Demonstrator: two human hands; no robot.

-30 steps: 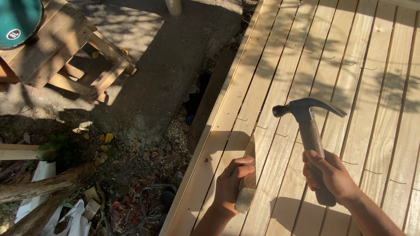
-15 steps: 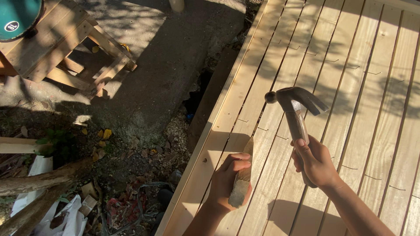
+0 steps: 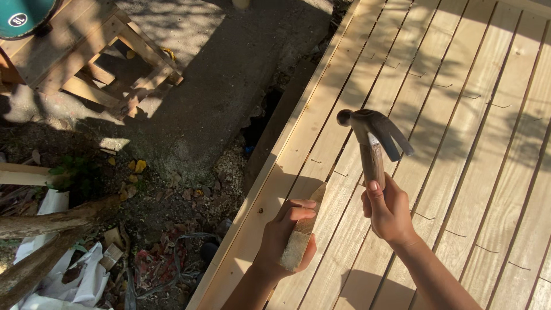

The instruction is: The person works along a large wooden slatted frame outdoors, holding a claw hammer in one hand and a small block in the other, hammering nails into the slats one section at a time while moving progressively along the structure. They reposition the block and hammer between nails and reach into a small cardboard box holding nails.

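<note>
Hammer [image 3: 374, 138] swung left (raised) | left hand [image 3: 290, 232] grips wood wedge [image 3: 302, 232]

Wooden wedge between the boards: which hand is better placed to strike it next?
Right. The right hand grips the hammer raised just above the wooden wedge. The left hand is wrapped around that wedge, holding it against the slatted deck.

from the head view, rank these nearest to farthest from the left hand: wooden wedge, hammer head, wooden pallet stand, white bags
1. wooden wedge: gripped in the left hand, over the plank edge.
2. hammer head: up and to the right, above the planks.
3. white bags: on the ground, far left.
4. wooden pallet stand: upper left corner.
</note>
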